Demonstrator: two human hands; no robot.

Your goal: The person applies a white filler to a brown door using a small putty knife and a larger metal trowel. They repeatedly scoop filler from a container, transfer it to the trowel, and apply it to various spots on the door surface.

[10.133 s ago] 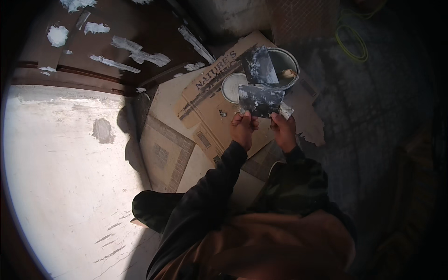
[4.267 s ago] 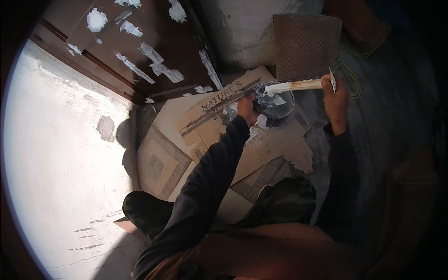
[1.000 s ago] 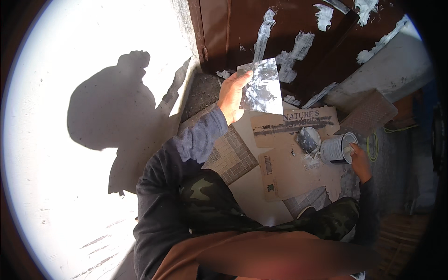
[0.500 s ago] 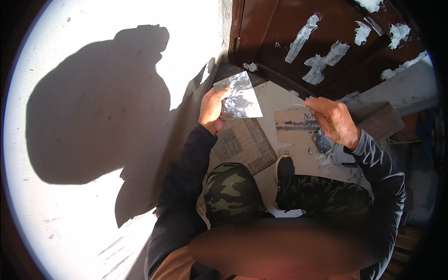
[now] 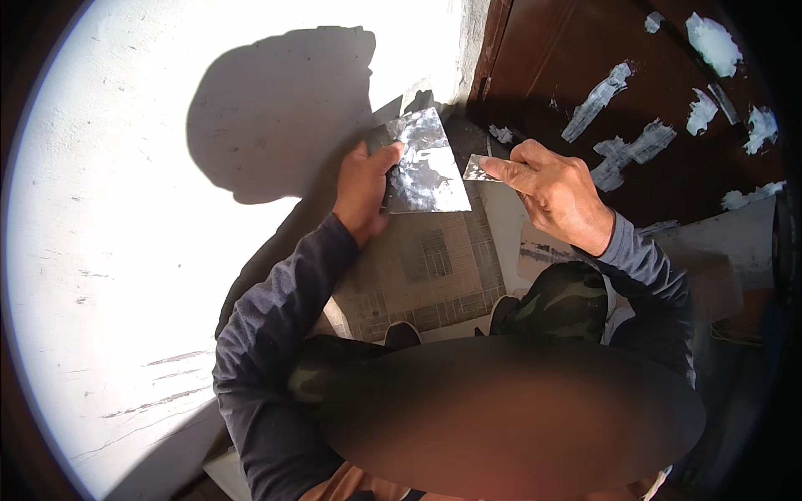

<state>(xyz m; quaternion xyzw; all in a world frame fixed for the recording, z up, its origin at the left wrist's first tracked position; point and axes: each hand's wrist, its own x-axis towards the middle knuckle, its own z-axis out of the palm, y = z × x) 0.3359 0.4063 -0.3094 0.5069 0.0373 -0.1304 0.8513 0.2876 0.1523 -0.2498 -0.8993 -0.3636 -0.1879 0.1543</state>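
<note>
A flat, roughly square plate (image 5: 428,185), shiny and smeared with white paste, is held up in my left hand (image 5: 361,190). My thumb lies over its left edge, while the other fingers are largely hidden behind it. My right hand (image 5: 568,196) pinches a small scraper blade (image 5: 475,169), with the index finger stretched along it. The blade is dotted with pale paste and points left, close to the plate's right edge; whether they touch I cannot tell.
A sunlit white wall (image 5: 109,259) rises on the left. At the upper right is a brown door (image 5: 535,88) bearing white paste patches (image 5: 598,100). Below my hands lie a patterned floor piece (image 5: 418,280) and cardboard (image 5: 539,255). My camouflage-covered knee (image 5: 568,296) is below my right hand.
My right hand has brought the scraper left, near the plate, and turned the blade so its face shows. The view has shifted, with door and wall shadow now further right.
</note>
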